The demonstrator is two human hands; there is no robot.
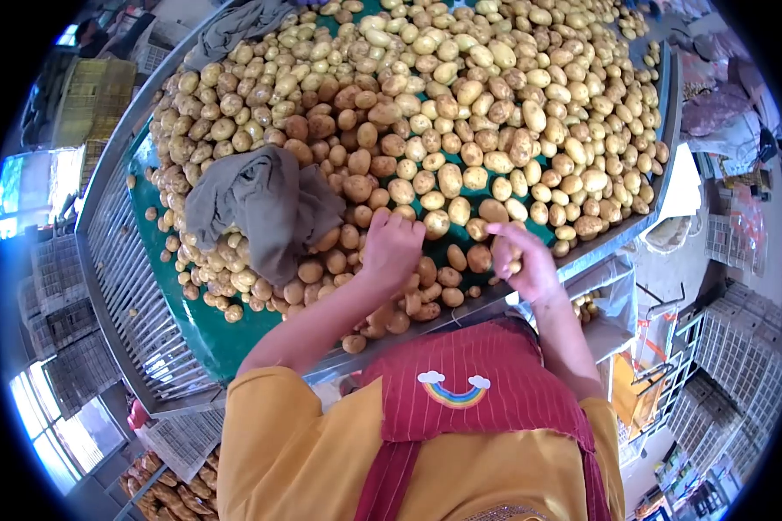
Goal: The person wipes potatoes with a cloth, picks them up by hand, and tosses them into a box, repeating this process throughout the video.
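Many small yellow-brown potatoes (535, 115) lie heaped on a green-surfaced table (202, 334). My left hand (394, 249) rests among the potatoes near the front edge, its fingers curled down; whatever they hold is hidden beneath them. A potato (436, 224) lies right beside its fingertips. To the right, my right hand (525, 263) is partly closed around a small potato (515, 253), with the index finger pointing left toward other potatoes. Between the two hands sit several loose potatoes with green surface showing. A crumpled grey cloth (256, 204) lies on the heap left of my left hand.
A metal rim (621, 227) borders the table, and slatted metal (139, 295) runs along its left side. Another grey cloth (235, 33) lies at the far left. Stacked crates (738, 347) stand at the right. Brown produce (169, 491) shows at the lower left.
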